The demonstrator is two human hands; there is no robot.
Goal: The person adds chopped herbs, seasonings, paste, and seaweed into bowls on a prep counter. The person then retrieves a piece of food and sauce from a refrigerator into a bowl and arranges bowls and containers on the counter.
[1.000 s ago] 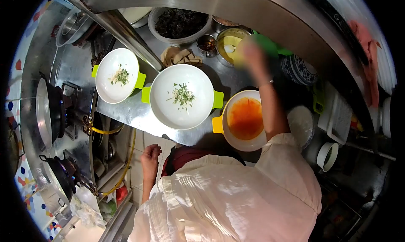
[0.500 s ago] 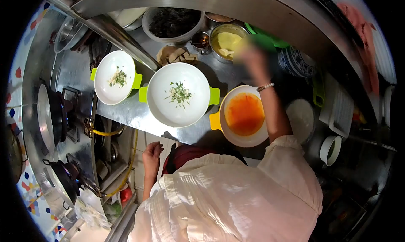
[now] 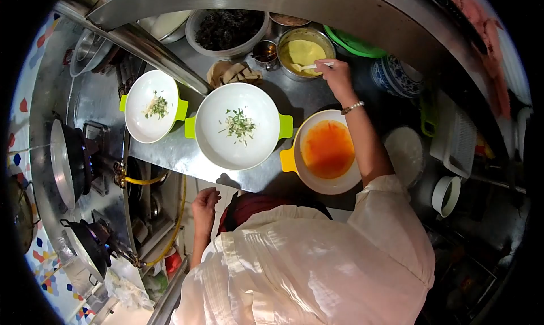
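My right hand (image 3: 336, 78) is closed around the handle of a white spoon (image 3: 310, 67). The spoon's end dips into a metal pot (image 3: 282, 65) of pale yellow, thick-looking contents. Below that forearm is a white bowl (image 3: 310, 181) with a yellow handle, holding orange-red liquid. A larger white bowl (image 3: 212, 147) with green handles has chopped herbs and pale bits at its bottom. Farther left, a smaller green-handled bowl (image 3: 139, 121) holds similar bits. My left hand (image 3: 205, 205) hangs beside my body at the counter's front edge, fingers loosely curled with nothing visible in them.
Behind the bowls stand a tub (image 3: 194, 30) of dark food, a small metal cup (image 3: 266, 54) and a green container (image 3: 354, 43). A slanted metal post (image 3: 170, 58) meets the counter. Pans (image 3: 69, 160) sit over lit burners at left. Blue-patterned bowls (image 3: 396, 78) stand right.
My right hand, blurred by motion over the pot before, now shows sharply with the spoon in the yellow contents. The left hand and the bowls stay about where they were.
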